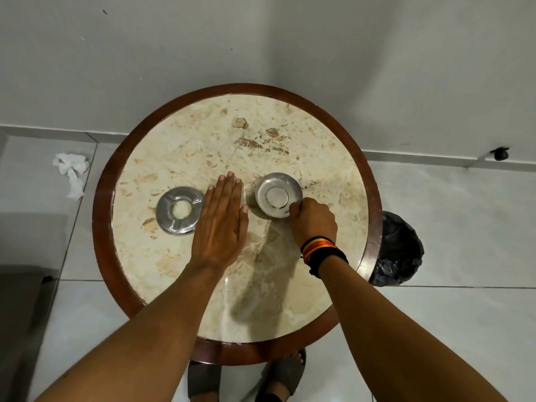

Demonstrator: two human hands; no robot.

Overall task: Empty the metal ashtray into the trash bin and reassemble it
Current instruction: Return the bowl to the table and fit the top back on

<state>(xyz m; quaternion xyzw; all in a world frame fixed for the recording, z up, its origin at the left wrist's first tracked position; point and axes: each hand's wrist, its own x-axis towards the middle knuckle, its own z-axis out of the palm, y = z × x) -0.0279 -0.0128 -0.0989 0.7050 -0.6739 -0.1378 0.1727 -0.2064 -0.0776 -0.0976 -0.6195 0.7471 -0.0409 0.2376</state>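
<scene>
The metal ashtray is in two parts on the round marble table (203, 134). Its ring-shaped lid (179, 210), with a hole in the middle, lies flat at the left. The shiny bowl (278, 194) sits at the right of centre and looks empty inside. My right hand (312, 220) is closed, pinching the bowl's near rim. My left hand (222, 219) lies flat, fingers straight and together, palm down on the table between the two parts, just right of the lid and not touching it.
A trash bin (398, 249) lined with a black bag stands on the floor just beyond the table's right edge. Crumpled white tissue (71, 174) lies on the tiled floor at the left. A wall runs close behind the table. My sandalled feet show under the near edge.
</scene>
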